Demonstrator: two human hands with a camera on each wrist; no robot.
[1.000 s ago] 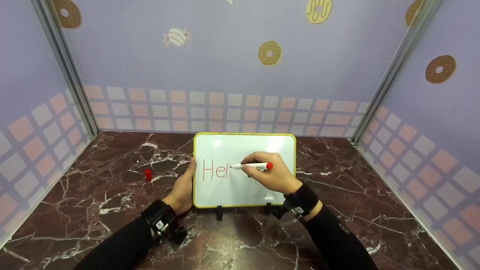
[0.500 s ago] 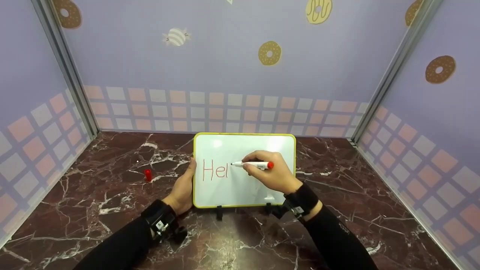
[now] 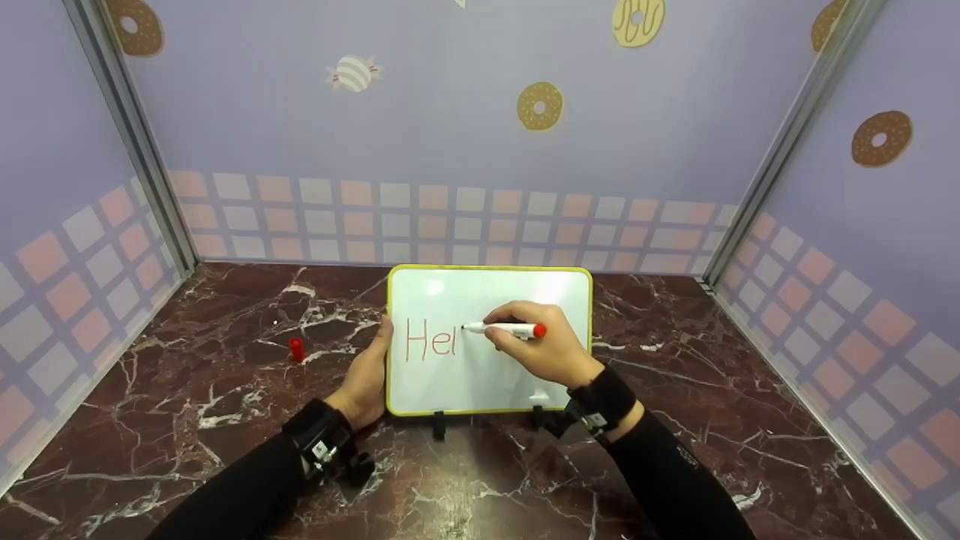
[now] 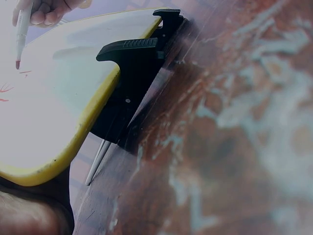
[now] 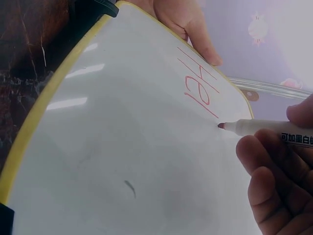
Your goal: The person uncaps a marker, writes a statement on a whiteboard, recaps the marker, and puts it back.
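Observation:
A whiteboard (image 3: pixel 435 391) with a yellow rim leans upright on a black stand (image 4: pixel 132 68). Red letters reading "Hel" (image 5: pixel 199 83) are written on its left part. My left hand (image 3: pixel 365 384) holds the board's left edge, thumb along the rim and its other fingers hidden behind. Between thumb and fingers, my right hand (image 3: pixel 546 346) pinches a white marker (image 3: pixel 510 331) with a red end. Its red tip is right at the board's surface, just beside the top of the "l". In the right wrist view, dark printed characters show on the marker's barrel (image 5: pixel 296 138).
A red marker cap (image 3: pixel 296 350) stands on the dark marbled table (image 3: pixel 247 420), left of the board. Patterned panels (image 3: pixel 450 135) with metal corner posts (image 3: pixel 795 142) enclose the table at the back and sides. A small dark smudge (image 5: pixel 129 188) marks the board lower down.
The marker tip has shifted slightly upward beside the "l" since a second ago and has barely moved in the last half second. The left hand and board stay put.

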